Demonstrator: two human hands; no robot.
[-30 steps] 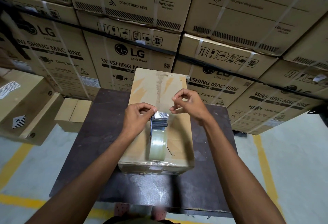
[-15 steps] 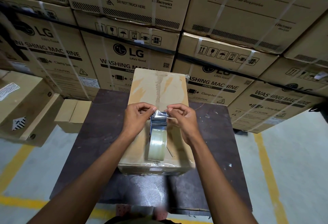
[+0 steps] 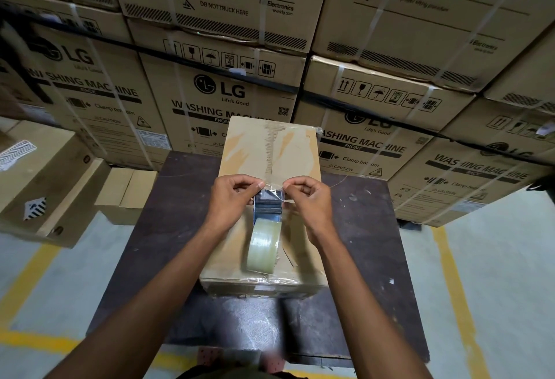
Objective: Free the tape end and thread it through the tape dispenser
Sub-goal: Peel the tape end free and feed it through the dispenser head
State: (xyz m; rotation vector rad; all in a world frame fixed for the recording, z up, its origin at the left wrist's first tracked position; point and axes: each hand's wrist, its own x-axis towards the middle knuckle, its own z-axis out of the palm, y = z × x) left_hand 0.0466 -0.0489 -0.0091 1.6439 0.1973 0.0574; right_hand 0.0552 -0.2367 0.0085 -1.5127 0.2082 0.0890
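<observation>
A blue tape dispenser rests on top of a brown carton, with a roll of clear tape mounted at its near end. The clear tape end is stretched flat across the dispenser's far end. My left hand pinches the tape end's left corner. My right hand pinches its right corner. Both hands sit close together, one on each side of the dispenser head.
The carton lies on a dark worn table. Stacked washing machine boxes form a wall right behind the table. Smaller cartons and a large box stand on the floor at left. Yellow floor lines run on both sides.
My right hand came down from above the carton to the dispenser head and now pinches the tape end opposite my left hand. The tape end is now spread between both hands.
</observation>
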